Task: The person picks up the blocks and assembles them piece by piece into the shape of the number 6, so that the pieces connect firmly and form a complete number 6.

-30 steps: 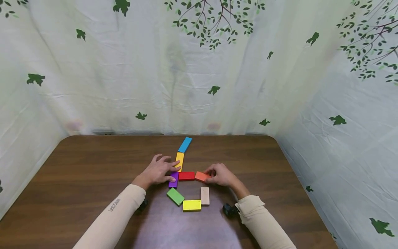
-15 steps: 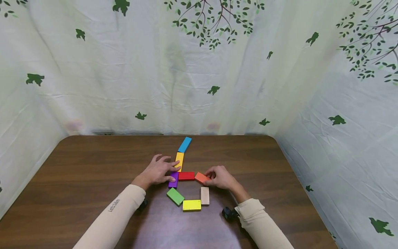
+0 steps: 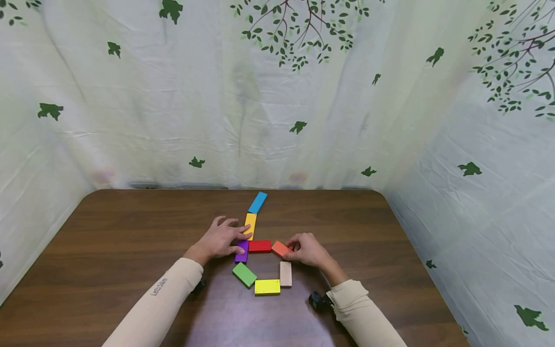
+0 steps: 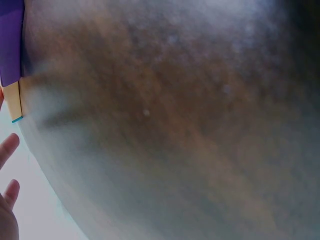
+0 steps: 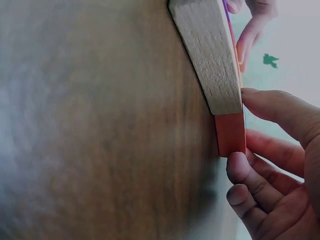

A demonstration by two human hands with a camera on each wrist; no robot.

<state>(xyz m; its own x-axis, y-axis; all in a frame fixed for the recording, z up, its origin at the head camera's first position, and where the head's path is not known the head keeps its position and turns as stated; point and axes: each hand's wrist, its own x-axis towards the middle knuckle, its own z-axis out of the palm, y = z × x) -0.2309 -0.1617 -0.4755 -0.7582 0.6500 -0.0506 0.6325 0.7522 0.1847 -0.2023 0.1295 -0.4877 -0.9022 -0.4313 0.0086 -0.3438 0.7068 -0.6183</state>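
In the head view my right hand [image 3: 309, 249] pinches an orange block [image 3: 281, 249] between thumb and fingers. The block lies tilted, its left corner by the right end of a red block [image 3: 260, 246]. My left hand [image 3: 218, 240] has its fingers spread: the thumb rests on a purple block [image 3: 242, 251], and other fingertips touch an amber-yellow block [image 3: 250, 225]. The right wrist view shows fingertips at the end of the orange block [image 5: 231, 134], behind a plain wooden block [image 5: 210, 57]. The left wrist view catches part of the purple block [image 4: 11, 42] and some fingertips.
A blue block [image 3: 257, 202] lies beyond the amber one. Nearer are a green block [image 3: 244, 275], a bright yellow block [image 3: 267, 287] and the plain wooden block [image 3: 285, 274]. All lie flat on the brown table [image 3: 143, 226], with a leaf-print curtain [image 3: 208, 106] behind.
My right hand has shifted slightly toward the near side, turning the orange block so that its right end comes nearer. The left hand stays in place.
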